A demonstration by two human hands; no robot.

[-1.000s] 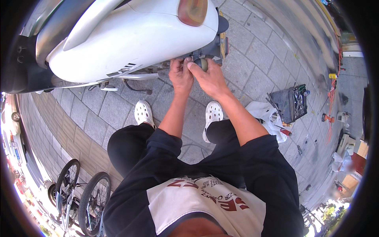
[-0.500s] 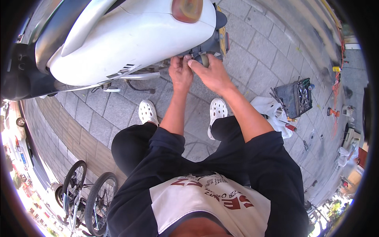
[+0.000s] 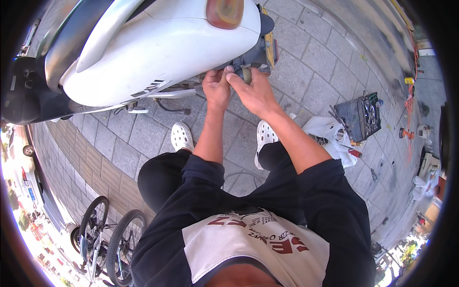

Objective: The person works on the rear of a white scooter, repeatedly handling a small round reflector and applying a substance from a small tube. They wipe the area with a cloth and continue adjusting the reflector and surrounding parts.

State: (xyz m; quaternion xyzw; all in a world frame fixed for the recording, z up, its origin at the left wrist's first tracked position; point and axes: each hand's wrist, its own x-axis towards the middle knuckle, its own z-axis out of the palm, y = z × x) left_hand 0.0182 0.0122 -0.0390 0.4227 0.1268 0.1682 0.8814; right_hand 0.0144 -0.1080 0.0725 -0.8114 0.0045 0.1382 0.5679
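Note:
At the rear of a white scooter (image 3: 167, 55), both my hands work close together beside its lower edge. My right hand (image 3: 256, 94) is closed around a small, rounded turn signal lamp (image 3: 246, 75) with a dull yellowish lens and dark housing. A dark stem (image 3: 236, 62) runs from the lamp towards the scooter's tail. My left hand (image 3: 217, 90) pinches with thumb and fingers right by the lamp's inner side, touching or almost touching my right thumb. Whatever lies between those left fingers is too small and covered to make out. An amber and red tail light (image 3: 224, 13) sits above.
To the right, an open dark toolbox (image 3: 358, 117) with several tools lies on the grey paving (image 3: 318, 62), beside a white plastic bag (image 3: 318, 128). A red-handled tool (image 3: 355, 153) lies by the bag. Bicycles (image 3: 125, 246) stand at lower left. A scooter stand (image 3: 169, 109) juts out below the body.
The view has shifted slightly. Both hands stay at the lamp with nearly the same grip; the right wrist and fingers have turned a little.

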